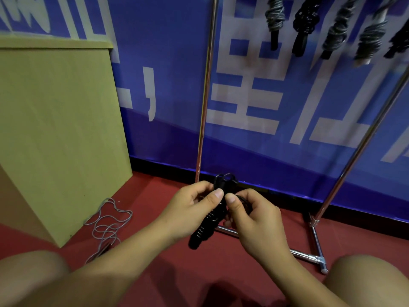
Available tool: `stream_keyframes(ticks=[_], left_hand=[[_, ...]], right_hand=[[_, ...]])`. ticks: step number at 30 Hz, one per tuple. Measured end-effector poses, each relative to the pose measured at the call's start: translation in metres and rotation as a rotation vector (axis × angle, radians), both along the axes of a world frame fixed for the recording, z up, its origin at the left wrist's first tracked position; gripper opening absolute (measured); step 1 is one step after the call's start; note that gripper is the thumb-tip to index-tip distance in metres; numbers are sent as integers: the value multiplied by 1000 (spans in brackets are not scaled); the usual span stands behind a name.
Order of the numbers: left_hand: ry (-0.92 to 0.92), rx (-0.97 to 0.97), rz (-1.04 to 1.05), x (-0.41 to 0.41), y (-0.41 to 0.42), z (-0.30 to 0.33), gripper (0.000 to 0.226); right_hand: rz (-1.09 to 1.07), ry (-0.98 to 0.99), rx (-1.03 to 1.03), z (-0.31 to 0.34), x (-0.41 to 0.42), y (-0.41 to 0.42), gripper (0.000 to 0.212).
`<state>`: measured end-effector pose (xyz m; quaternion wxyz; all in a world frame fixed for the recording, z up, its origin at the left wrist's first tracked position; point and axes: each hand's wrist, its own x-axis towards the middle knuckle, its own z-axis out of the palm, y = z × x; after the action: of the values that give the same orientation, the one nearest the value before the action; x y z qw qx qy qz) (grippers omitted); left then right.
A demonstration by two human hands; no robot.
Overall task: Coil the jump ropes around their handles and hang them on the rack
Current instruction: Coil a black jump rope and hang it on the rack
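- Five coiled ropes (274, 16) already hang from the top of the rack (204, 103), along the upper right edge of the view; that share of the job looks done
- One black rope (209, 220) is in hand, held low in front of the rack's base, its cord wound round the handles for most of their length; a small loop sticks up at the top
- The left hand (190, 207) grips the bundle near its upper end, thumb pressed on it; the right hand (254, 218) pinches the cord beside it, apparently securing the last turns
- One grey rope (108, 222) lies loose on the red floor (155, 196) by the wooden box (59, 129); it remains to be coiled and hung
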<state>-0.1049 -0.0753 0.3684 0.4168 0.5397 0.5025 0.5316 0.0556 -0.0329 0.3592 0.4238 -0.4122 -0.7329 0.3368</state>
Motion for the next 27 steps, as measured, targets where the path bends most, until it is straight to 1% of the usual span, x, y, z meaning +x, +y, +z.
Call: stream_keyframes(ticks=[2, 4, 8, 11, 13, 16, 19, 20, 21, 22, 24, 25, 26, 27], left_hand=[[-30, -39, -7, 2, -1, -1, 33], [-42, -38, -1, 1, -1, -3, 45], [-163, -42, 64, 1, -1, 1, 35], [-302, -56, 33, 2, 0, 4, 39], [-374, -83, -49, 3, -2, 8, 45], [-434, -139, -164, 2, -4, 10, 54], [-456, -204, -211, 1, -7, 12, 74], [-453, -210, -227, 1, -9, 12, 78], [-450, -209, -244, 1, -10, 12, 78], [-448, -203, -267, 2, -12, 13, 72], [-425, -178, -282, 3, -14, 14, 54], [-407, -167, -269, 3, -14, 14, 49], [-398, -159, -252, 3, -14, 13, 49], [-402, -152, -236, 2, -13, 12, 52]], right_hand=[[57, 58, -80, 4, -2, -3, 22], [129, 98, -125, 4, -3, -2, 20], [302, 165, -166, 4, -1, 1, 15], [419, 283, -288, 8, 1, 5, 18], [447, 325, -348, 13, 2, 7, 23], [450, 375, -402, 18, 4, 10, 32], [467, 451, -491, 20, 4, 10, 60], [460, 472, -531, 23, 4, 9, 61], [444, 491, -571, 25, 5, 8, 53], [418, 507, -613, 28, 5, 7, 45], [390, 535, -700, 32, 7, 7, 36], [386, 551, -742, 33, 8, 8, 28], [378, 569, -784, 35, 8, 7, 21], [373, 590, -825, 36, 9, 8, 18]])
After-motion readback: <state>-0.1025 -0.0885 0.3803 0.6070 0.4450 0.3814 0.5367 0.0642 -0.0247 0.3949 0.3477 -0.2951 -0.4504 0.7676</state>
